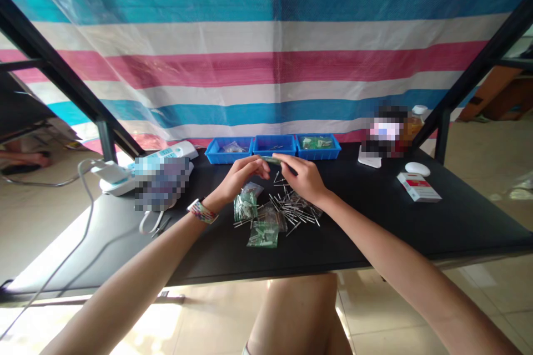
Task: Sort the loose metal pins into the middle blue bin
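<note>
My left hand (240, 176) and my right hand (303, 176) meet over the black table (416, 222), both pinched on a small greenish part (272, 160) held between them. A beaded band sits on my left wrist. Below the hands lie several small clear bags of green parts (264, 232) and a scatter of thin metal pins (291, 209). Three blue bins (272, 147) stand in a row just beyond the hands.
A white device (125, 175) with a grey cable lies at the left, tweezers (155, 223) in front of it. A white mouse (417, 168) and a red-and-white box (418, 187) sit at the right. Black frame posts flank the table, before a striped tarp.
</note>
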`<state>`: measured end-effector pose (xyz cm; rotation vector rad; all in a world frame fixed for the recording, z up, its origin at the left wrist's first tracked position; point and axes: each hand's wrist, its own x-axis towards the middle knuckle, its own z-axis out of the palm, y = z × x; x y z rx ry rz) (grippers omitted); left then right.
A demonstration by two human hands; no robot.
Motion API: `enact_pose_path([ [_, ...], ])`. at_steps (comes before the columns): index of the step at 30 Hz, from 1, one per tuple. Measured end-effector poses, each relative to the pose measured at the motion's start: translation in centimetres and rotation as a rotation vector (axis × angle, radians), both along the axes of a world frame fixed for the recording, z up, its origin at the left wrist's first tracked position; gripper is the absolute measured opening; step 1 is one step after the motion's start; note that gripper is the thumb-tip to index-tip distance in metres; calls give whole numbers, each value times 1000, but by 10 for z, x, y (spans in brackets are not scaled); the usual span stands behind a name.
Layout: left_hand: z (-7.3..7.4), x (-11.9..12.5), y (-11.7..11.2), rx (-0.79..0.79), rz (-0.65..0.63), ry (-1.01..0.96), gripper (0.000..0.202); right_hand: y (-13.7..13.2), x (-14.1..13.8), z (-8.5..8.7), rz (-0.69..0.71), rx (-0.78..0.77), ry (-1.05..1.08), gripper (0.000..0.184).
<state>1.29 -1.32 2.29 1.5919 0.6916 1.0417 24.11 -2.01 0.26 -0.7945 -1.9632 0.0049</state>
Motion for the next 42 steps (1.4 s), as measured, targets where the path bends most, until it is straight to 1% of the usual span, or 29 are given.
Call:
enact_pose_path([
  [3,8,-1,-1,32,37,32,33,20,22,0,-157,-74,205,33],
  [4,13,-3,-1,42,46,57,30,28,33,1,-231,-78,250,34],
  [6,20,-9,1,60,30,168,25,42,59,5,-421,-78,295,38],
  [8,26,-18,6,85,-71,359,20,52,85,6,-576,-79,221,43],
  [10,27,-27,13,136,-162,526,19,57,102,5,-672,-84,70,44],
  [12,27,-35,18,185,-210,621,21,58,109,0,-732,-124,-99,40],
  [14,26,-39,21,216,-250,662,22,58,107,-6,-796,-152,-215,39],
  [17,27,-41,20,227,-287,648,23,58,101,-12,-872,-149,-262,41],
  [20,28,-40,18,223,-285,650,20,59,99,-14,-888,-151,-240,41],
  [22,29,-39,18,209,-277,661,18,60,100,-14,-867,-139,-206,41],
  [24,29,-39,19,169,-277,645,17,60,101,-14,-823,-95,-151,40],
  [27,32,-40,20,60,-271,542,20,59,97,-11,-740,-8,-66,38],
  [29,35,-41,19,-9,-235,458,24,55,89,-7,-661,44,-36,39],
  [31,37,-40,16,-49,-179,390,25,47,77,-1,-549,86,-28,42],
  [33,38,-38,13,-78,-119,316,25,36,61,5,-406,111,-50,47],
  [37,31,-31,12,-164,-6,83,27,9,28,13,-98,137,-209,62],
  [39,27,-26,11,-207,18,-4,30,-1,16,14,3,145,-278,62],
  [42,25,-20,9,-266,-1,-62,31,-9,5,14,78,129,-286,51],
])
